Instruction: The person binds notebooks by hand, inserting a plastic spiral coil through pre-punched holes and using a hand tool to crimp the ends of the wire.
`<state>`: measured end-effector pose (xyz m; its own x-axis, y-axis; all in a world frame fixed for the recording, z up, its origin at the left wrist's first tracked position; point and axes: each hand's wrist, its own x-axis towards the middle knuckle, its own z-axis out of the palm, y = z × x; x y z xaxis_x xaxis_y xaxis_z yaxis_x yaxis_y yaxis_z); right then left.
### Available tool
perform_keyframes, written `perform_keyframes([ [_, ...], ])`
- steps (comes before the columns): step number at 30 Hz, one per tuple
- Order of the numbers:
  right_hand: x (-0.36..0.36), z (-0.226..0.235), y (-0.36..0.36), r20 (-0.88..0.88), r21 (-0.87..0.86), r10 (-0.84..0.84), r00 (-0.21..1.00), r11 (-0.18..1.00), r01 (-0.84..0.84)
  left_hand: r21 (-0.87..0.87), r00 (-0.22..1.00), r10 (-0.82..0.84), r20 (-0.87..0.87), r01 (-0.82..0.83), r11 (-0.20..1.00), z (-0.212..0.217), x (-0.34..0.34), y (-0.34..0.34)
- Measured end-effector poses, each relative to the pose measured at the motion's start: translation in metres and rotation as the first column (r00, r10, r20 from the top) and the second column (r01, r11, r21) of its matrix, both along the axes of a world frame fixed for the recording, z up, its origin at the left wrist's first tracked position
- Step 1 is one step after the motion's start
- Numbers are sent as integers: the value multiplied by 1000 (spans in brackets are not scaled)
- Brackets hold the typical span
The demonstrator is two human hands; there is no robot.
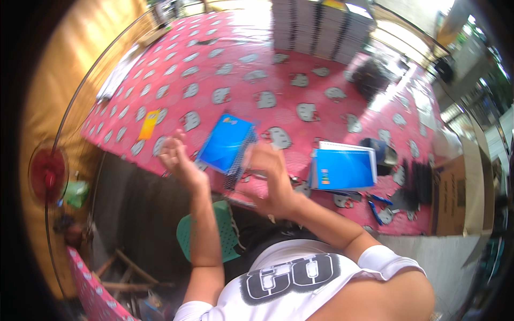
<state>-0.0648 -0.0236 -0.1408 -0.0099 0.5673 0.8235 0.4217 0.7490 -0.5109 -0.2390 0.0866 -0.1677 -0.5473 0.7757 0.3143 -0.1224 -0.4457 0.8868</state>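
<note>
A stack of blue-covered spiral notebooks lies near the table's front edge, its dark coil along the right side. To its left my left hand is raised, fingers stretched out and holding nothing. My right hand hovers by the coil side, blurred by motion. Its thumb and fingers are spread apart, with nothing visible held in them. Whether either hand touches the stack is hard to tell. Farther right sits a pile of loose blue covers and white sheets.
Blue-handled pliers lie at the right near dark coils and a cardboard box. Tall stacks of spiral notebooks stand at the back. A yellow card lies on the left of the pink patterned table. A green stool stands below.
</note>
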Motion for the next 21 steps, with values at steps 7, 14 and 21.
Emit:
perform_keyframes([
  [7,201,41,-90,145,170,-702,698,712,681,-182,464,-797,-386,809,559,129,92,-25],
  [14,397,-88,-158,758,-194,-649,-69,-325,926,-391,-189,-468,-863,838,381,92,233,-49],
  [21,412,-96,-137,647,-522,-729,226,-208,827,-537,-226,-812,-538,834,123,45,248,-17],
])
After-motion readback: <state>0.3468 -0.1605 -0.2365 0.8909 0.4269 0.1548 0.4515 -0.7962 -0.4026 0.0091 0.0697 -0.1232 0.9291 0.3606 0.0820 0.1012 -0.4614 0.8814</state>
